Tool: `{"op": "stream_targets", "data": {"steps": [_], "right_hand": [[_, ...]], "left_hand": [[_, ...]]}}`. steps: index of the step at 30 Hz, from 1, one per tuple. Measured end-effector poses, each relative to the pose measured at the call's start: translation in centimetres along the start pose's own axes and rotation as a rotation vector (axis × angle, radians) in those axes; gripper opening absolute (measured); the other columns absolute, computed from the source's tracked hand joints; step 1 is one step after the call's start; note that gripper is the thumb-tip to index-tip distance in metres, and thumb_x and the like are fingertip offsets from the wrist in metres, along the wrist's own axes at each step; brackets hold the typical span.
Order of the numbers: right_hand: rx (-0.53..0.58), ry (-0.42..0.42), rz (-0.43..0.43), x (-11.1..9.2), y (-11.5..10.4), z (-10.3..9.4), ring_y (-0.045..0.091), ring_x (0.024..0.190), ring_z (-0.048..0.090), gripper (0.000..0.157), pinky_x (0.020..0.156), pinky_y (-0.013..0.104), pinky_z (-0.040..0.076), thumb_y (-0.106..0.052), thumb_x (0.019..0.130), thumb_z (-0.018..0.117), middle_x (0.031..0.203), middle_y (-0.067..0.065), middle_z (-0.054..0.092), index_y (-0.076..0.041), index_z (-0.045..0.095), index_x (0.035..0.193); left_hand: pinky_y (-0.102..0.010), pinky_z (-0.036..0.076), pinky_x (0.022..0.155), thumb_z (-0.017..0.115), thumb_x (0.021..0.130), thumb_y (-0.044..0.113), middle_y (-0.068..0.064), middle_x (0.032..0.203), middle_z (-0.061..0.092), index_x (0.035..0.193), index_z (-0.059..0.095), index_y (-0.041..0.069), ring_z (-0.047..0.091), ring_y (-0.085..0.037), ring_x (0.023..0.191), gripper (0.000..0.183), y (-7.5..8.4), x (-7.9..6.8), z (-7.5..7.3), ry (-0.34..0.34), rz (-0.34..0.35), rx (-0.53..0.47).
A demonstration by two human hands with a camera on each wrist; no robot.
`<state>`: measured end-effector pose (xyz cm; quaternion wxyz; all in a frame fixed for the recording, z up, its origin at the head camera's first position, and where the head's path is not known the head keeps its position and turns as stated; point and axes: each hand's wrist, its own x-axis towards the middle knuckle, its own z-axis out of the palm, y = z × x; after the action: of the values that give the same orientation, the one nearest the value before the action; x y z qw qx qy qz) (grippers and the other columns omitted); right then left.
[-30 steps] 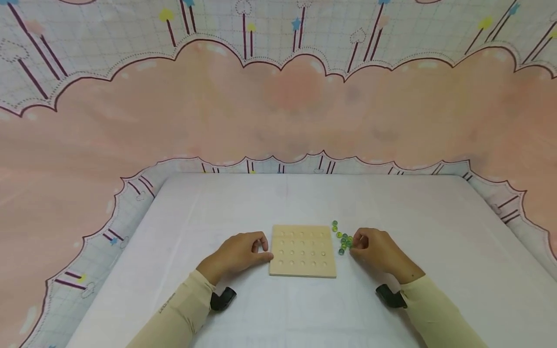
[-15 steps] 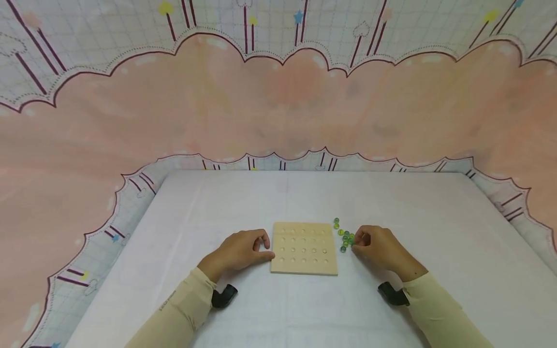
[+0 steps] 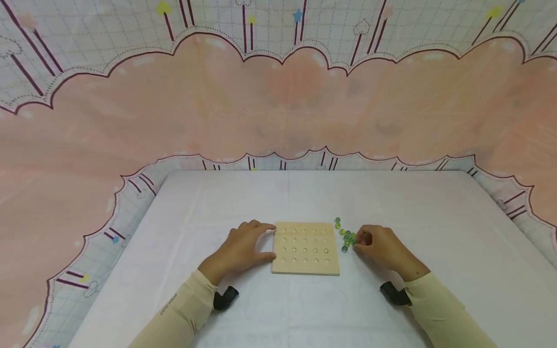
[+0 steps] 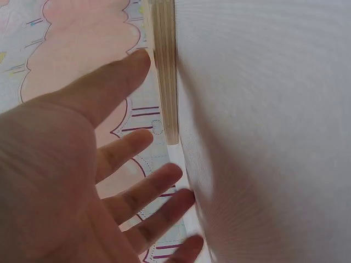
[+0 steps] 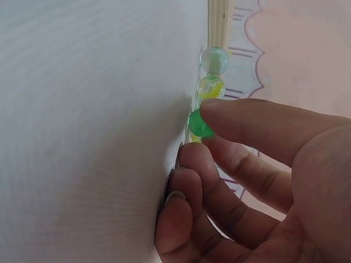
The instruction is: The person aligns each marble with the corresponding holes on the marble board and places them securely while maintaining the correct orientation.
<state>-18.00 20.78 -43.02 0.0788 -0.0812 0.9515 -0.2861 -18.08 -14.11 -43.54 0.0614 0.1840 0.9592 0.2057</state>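
A pale wooden board (image 3: 304,265) with rows of round hollows lies on the white table. My left hand (image 3: 238,249) is at its left side, thumb and forefinger spread apart, their tips right at the edge. In the left wrist view, the other fingers are extended over the table beside the board's layered edge (image 4: 166,82). To the right of the board, several green and yellow glass marbles (image 3: 342,232) lie in a loose cluster. My right hand (image 3: 377,246) pinches a green marble (image 5: 198,125) between thumb and fingers, its other fingers curled against the table.
The white-covered table (image 3: 217,203) extends around the board on all sides. Behind and beside it hangs a patterned peach and white backdrop (image 3: 278,111). A black wrist camera (image 3: 225,298) sits under the left wrist, another black camera (image 3: 395,293) under the right.
My left forefinger has straightened from a curl and reached to the upper part of the board's left edge. My right hand stays at the marbles, and the head view has shifted slightly.
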Motion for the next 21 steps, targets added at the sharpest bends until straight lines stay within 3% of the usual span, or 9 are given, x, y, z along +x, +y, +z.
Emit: {"op": "stream_targets", "data": {"steps": [4, 9, 21], "right_hand": [[-0.005, 0.001, 0.003, 0.01, 0.09, -0.01, 0.016, 0.072, 0.054, 0.009, 0.063, 0.029, 0.046, -0.009, 0.087, 0.075, 0.079, 0.002, 0.063, -0.008, 0.067, 0.091], [-0.012, 0.005, -0.003, 0.00, 0.13, -0.11, 0.016, 0.071, 0.053, 0.009, 0.062, 0.028, 0.045, -0.010, 0.086, 0.075, 0.078, 0.002, 0.062, -0.008, 0.067, 0.090], [-0.009, 0.019, -0.021, 0.04, 0.14, 0.06, 0.015, 0.070, 0.053, 0.008, 0.060, 0.026, 0.044, -0.008, 0.086, 0.075, 0.076, 0.001, 0.062, -0.007, 0.068, 0.090]], "left_hand": [[-0.064, 0.025, 0.116, 0.079, 0.082, 0.049, -0.005, 0.156, 0.044, 0.148, 0.049, 0.026, 0.036, -0.032, 0.147, 0.076, 0.24, -0.38, 0.04, -0.032, -0.001, 0.010], [-0.074, 0.003, 0.117, 0.075, 0.085, 0.051, -0.003, 0.166, 0.028, 0.153, 0.041, 0.030, 0.014, -0.033, 0.156, 0.079, 0.28, -0.49, 0.12, -0.098, -0.022, -0.028], [-0.075, -0.003, 0.115, 0.073, 0.087, 0.051, -0.006, 0.166, 0.026, 0.155, 0.038, 0.031, 0.009, -0.036, 0.156, 0.079, -0.12, -0.25, 0.34, -0.144, -0.025, -0.042]]}}
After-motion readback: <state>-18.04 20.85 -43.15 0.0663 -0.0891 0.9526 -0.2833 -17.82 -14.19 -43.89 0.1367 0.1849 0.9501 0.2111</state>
